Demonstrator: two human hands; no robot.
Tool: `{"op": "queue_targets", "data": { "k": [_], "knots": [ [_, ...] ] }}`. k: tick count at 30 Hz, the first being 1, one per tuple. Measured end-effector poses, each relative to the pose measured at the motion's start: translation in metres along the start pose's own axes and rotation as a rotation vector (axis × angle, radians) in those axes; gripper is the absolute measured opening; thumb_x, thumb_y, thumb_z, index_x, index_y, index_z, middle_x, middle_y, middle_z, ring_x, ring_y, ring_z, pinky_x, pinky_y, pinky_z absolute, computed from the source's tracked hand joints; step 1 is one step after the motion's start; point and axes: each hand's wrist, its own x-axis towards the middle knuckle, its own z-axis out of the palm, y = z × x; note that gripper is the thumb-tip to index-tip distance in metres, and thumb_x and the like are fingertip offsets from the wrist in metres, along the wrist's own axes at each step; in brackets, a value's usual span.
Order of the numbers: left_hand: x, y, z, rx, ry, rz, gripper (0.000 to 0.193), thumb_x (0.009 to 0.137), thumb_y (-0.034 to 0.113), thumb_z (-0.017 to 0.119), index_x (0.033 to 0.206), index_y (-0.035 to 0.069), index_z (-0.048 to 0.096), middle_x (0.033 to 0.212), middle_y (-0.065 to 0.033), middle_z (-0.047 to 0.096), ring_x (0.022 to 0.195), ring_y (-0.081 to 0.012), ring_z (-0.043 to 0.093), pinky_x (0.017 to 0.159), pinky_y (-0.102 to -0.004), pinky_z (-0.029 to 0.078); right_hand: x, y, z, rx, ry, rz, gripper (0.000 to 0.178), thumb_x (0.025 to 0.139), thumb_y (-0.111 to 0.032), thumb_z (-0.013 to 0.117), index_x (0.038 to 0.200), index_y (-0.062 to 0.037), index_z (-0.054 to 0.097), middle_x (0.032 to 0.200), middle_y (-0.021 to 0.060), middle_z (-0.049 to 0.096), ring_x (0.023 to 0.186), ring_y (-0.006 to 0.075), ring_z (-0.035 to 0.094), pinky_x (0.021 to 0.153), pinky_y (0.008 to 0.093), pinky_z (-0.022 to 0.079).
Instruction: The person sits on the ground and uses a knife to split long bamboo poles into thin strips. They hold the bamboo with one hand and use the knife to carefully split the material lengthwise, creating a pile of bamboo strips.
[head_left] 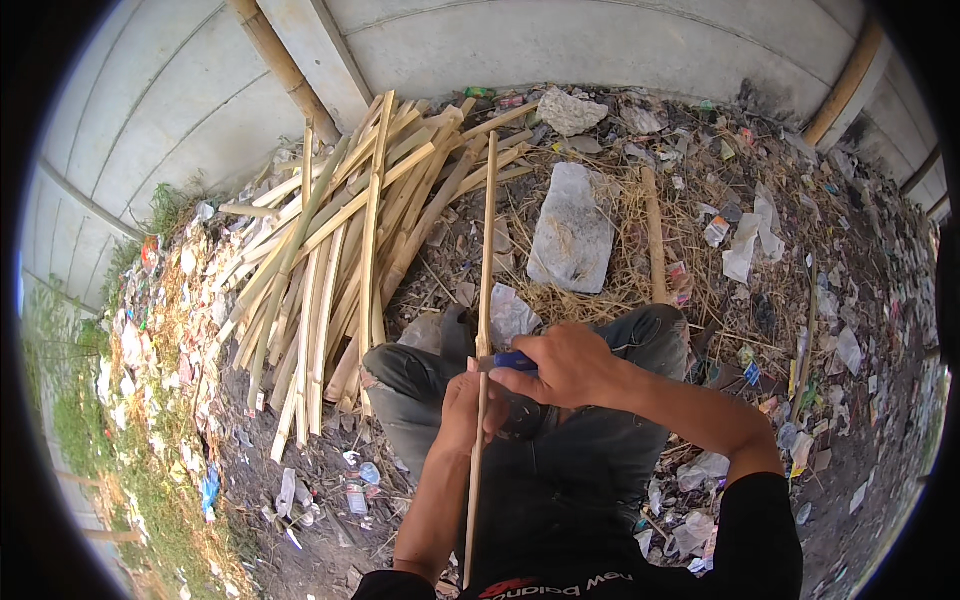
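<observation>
A long, pale bamboo strip [487, 235] stretches from in front of my knees back toward my chest. My left hand [468, 408] is closed around it over my lap. My right hand [568, 364] grips a blue-handled knife [514, 360], thumb along the handle. The knife's front end meets the strip just above my left fingers; its blade is mostly hidden. Both my legs [410, 385] are bent, with the hands between the knees. Ahead and to the left lies a large heap of split bamboo strips [320, 260].
Beyond my knees lies a flat pale stone slab [572, 230], with a bamboo piece [655, 232] on its right. A rough rock [572, 112] sits near the concrete wall [600, 50]. Litter and dry straw [720, 290] cover the ground; green plants [80, 400] grow at the far left.
</observation>
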Motion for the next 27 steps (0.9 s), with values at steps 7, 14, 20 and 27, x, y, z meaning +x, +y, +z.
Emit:
{"op": "queue_targets", "data": {
  "k": [7,14,20,27],
  "knots": [
    [-0.006,0.006,0.008,0.014,-0.045,-0.042,0.051,0.110,0.046,0.035,0.079,0.010,0.051,0.042,-0.0016,0.039,0.027,-0.0148,0.033,0.028,-0.0271,0.027,-0.001,-0.010,0.001,0.080,-0.123,0.044,0.066,0.098,-0.062,0.050,0.078,-0.0027,0.069,0.060,0.0184,0.063,0.062,0.0411,0.067,0.059,0.0505,0.053],
    [-0.001,0.009,0.011,-0.094,0.021,-0.086,0.047,0.110,0.042,0.035,0.078,0.011,0.049,0.042,-0.0002,0.039,0.027,-0.0142,0.033,0.028,-0.0268,0.027,0.007,-0.011,-0.014,0.047,-0.284,0.087,0.077,0.096,-0.072,0.045,0.078,-0.0006,0.070,0.067,0.0216,0.066,0.070,0.0440,0.068,0.065,0.0522,0.054],
    [0.002,0.016,0.016,-0.117,0.048,-0.127,0.043,0.109,0.037,0.036,0.079,0.010,0.051,0.043,-0.0009,0.041,0.028,-0.0134,0.035,0.029,-0.0254,0.028,0.014,-0.015,-0.020,-0.004,-0.280,0.124,0.076,0.097,-0.069,0.045,0.078,-0.0002,0.070,0.068,0.0225,0.067,0.070,0.0440,0.068,0.064,0.0527,0.054],
    [0.003,0.010,0.008,-0.133,0.027,-0.118,0.043,0.111,0.038,0.037,0.081,0.010,0.050,0.047,-0.0011,0.041,0.031,-0.0126,0.035,0.031,-0.0258,0.028,0.017,0.001,-0.011,-0.039,-0.131,0.025,0.069,0.097,-0.063,0.052,0.071,-0.0019,0.069,0.057,0.0198,0.061,0.058,0.0425,0.065,0.057,0.0491,0.053]
  ]
}}
